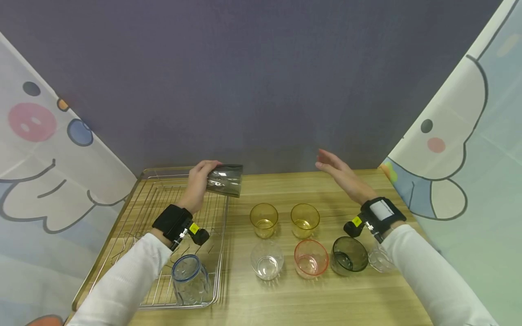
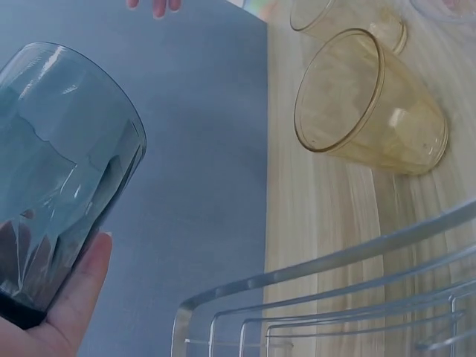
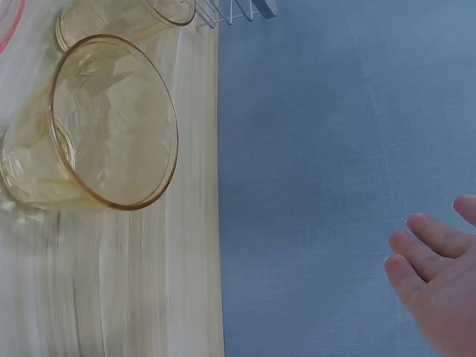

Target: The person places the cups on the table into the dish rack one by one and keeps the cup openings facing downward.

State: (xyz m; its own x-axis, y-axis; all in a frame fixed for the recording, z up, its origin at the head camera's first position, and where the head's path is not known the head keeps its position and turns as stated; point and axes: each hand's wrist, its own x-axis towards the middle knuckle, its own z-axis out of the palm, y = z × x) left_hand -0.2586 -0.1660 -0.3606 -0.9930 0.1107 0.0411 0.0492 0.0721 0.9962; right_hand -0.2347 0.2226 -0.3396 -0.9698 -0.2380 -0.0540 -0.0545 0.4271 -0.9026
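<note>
My left hand (image 1: 198, 183) grips a dark grey glass (image 1: 225, 180) by its base, tipped on its side with the mouth to the right, above the far right part of the wire rack (image 1: 223, 244). The left wrist view shows my thumb along the side of this grey glass (image 2: 67, 163). My right hand (image 1: 340, 174) hovers over the back of the table with fingers extended and nothing in it. Nearest to it is an upright amber glass (image 1: 305, 221); a second amber glass (image 1: 263, 220) stands to the left of that one.
A clear glass with a blue rim (image 1: 190, 280) stands upside down in the rack's near right corner. In the front row are a clear glass (image 1: 267, 260), a red-rimmed glass (image 1: 311, 259), a dark glass (image 1: 348, 256) and another clear glass (image 1: 380, 260) partly behind my right forearm.
</note>
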